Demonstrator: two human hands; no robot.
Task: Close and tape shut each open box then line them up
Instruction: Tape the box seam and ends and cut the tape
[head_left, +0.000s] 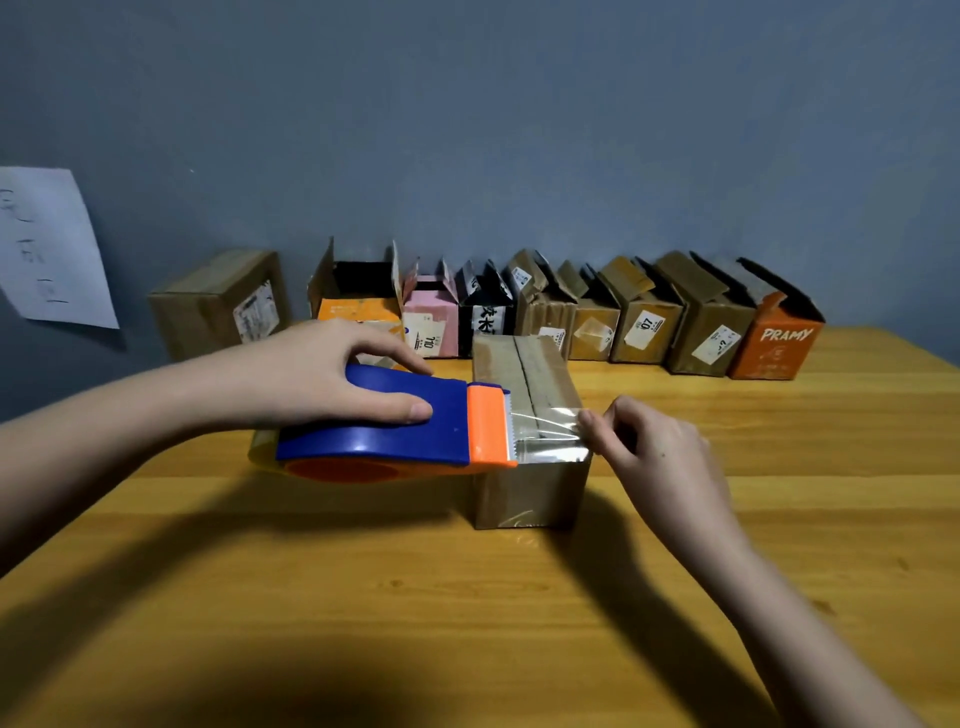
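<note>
The closed box (530, 431) sat mid-surface, the right hand (649, 452) pinching the tape (550, 431) end at its right edge while the left hand (332, 374) gripped the dispenser (395, 426). A slack pull could wrinkle the tape or miss the seam. Open boxes (571, 312) lined the far wall.

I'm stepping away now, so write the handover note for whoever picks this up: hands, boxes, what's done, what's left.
Left hand holds the blue tape dispenser by its top, cutter at the left edge of the brown box in front.
Right hand pinches the clear tape end, pulled across the box's closed flaps.
Done: front box closed; one closed box stands far left by the wall.
Left: press down and cut this strip, then close and tape the open boxes along the wall and line all up on the table.
</note>
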